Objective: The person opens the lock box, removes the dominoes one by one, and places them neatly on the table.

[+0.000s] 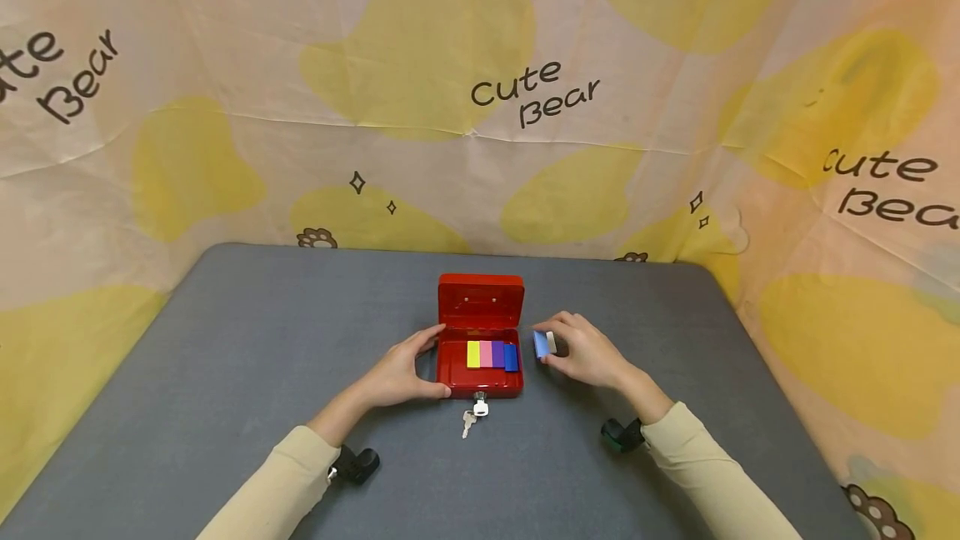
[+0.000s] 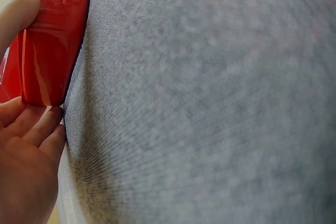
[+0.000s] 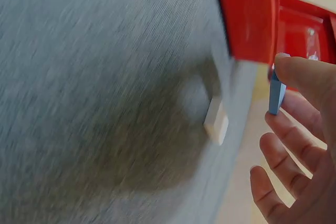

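Here's the left hand (image 1: 399, 373) clasping the open red box (image 1: 454, 375) by its left side, thumb at the front corner, fingers at the back, with four coloured blocks (image 1: 486, 354) lined up inside. Over to the right hand (image 1: 588, 350), thumb and forefinger pinching a light blue block (image 1: 541, 345) just outside the box, near a white block (image 3: 216, 121) on the worktop (image 1: 360, 290): a slack pinch could drop it, and drifting left too low could clip the rim.

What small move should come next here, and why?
Probably the right hand should carry the light blue block leftward into the red box: its lid stands open, four coloured blocks lie in a row inside, and the left hand grips the box's side.
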The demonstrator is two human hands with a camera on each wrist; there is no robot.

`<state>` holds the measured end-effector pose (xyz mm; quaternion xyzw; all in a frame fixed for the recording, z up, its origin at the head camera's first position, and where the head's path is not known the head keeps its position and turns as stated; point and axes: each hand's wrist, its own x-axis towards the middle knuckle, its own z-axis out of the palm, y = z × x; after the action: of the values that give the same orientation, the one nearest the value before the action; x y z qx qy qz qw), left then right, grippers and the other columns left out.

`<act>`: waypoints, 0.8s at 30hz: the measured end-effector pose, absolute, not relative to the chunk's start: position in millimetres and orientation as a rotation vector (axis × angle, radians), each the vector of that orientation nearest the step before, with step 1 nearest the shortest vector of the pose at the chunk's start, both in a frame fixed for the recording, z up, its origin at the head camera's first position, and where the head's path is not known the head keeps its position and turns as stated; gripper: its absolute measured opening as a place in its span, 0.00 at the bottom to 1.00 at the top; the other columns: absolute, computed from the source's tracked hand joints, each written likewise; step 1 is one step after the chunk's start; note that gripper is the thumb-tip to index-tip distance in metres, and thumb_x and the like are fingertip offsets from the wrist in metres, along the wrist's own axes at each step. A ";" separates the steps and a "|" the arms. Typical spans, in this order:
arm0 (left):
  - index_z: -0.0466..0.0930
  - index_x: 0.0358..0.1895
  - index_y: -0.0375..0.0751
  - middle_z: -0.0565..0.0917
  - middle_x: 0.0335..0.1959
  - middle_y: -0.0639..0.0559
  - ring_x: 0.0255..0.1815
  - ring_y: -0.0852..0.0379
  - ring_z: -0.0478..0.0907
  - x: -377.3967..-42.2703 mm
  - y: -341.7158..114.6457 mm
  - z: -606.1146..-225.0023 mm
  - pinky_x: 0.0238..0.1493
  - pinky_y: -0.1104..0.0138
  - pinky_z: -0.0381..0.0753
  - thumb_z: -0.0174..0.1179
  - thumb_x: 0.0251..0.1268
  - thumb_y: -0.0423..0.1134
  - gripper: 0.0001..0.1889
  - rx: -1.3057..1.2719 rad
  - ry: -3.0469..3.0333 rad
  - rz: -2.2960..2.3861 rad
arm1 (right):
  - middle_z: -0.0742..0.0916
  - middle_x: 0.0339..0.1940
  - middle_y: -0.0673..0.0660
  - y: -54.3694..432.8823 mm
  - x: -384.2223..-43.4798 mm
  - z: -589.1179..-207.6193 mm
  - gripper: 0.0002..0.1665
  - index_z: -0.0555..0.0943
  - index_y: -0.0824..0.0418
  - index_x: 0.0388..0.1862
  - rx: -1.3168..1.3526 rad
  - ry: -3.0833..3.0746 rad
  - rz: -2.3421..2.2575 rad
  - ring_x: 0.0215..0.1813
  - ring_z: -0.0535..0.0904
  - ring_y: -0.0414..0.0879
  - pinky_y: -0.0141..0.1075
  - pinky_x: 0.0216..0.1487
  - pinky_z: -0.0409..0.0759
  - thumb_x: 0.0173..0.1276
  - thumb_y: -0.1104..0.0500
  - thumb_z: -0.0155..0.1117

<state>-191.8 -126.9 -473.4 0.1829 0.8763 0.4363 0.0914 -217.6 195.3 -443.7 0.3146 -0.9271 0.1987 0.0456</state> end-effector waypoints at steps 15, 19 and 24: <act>0.58 0.69 0.47 0.66 0.66 0.49 0.64 0.50 0.67 -192.1 -126.5 -473.7 0.63 0.53 0.66 0.73 0.40 0.48 0.48 0.535 2.604 1.290 | 0.80 0.46 0.55 215.9 -228.1 -453.0 0.26 0.78 0.60 0.53 0.906 -2.838 0.634 0.48 0.75 0.50 0.47 0.48 0.76 0.54 0.59 0.70; 0.58 0.69 0.48 0.66 0.66 0.49 0.64 0.50 0.67 -191.1 -126.4 -472.8 0.62 0.52 0.67 0.73 0.40 0.48 0.48 0.519 2.593 1.297 | 0.80 0.46 0.56 219.9 -230.8 -456.8 0.26 0.79 0.60 0.53 0.885 -2.847 0.626 0.46 0.75 0.50 0.45 0.46 0.77 0.54 0.59 0.70; 0.57 0.69 0.48 0.66 0.66 0.49 0.64 0.49 0.67 -189.9 -126.4 -472.2 0.61 0.51 0.68 0.73 0.40 0.49 0.49 0.504 2.584 1.302 | 0.80 0.46 0.56 223.8 -233.5 -462.1 0.25 0.78 0.59 0.53 0.863 -2.871 0.602 0.45 0.74 0.49 0.44 0.44 0.77 0.54 0.57 0.70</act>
<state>-189.9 -126.4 -472.2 0.1706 0.8753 0.4409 0.1022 -233.5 223.8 -462.1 0.2820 -0.9381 0.1966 0.0421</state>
